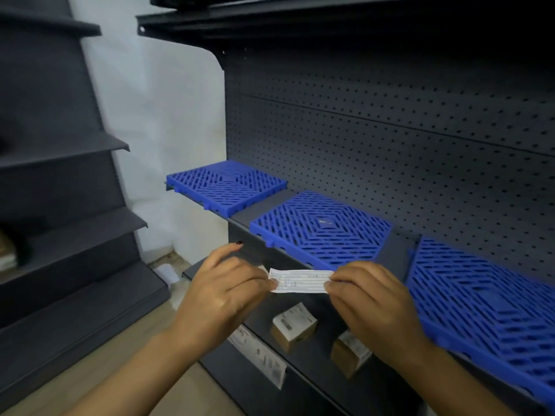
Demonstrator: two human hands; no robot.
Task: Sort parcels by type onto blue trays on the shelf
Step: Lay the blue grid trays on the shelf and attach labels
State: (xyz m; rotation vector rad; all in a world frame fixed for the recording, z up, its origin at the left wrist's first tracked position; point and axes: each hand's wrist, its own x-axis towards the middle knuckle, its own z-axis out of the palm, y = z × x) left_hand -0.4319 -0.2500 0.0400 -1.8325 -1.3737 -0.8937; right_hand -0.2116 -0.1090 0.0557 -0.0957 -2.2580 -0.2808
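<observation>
A person standing at a dark metal shelf (240,219) is holding a slim white parcel (300,281) edge-on between both hands, the left hand (223,298) pinching its left end with one finger lifted clear and the right hand (372,298) pinching its right end, so that its printed label is facing up toward the camera. The item is hanging in the air just in front of the shelf edge, below the middle blue tray (321,228), with the left blue tray (226,184) and the right blue tray (480,298) lying bare on either side. Two small cardboard boxes (294,325) are sitting on the lower shelf (300,361) beneath the hands, apparently waiting to be sorted. The risks from here appear modest but real: a fingertip hold on something this thin is looking fragile, and a slip could be dropping it onto the boxes or the floor below. With all three trays unfilled and unmarked, a misread label could be sending the item to the wrong one and setting a bad pattern for the rest. The trays' slotted tops are also offering gaps where a thin edge might be catching or wedging if it is set down on end rather than flat.
</observation>
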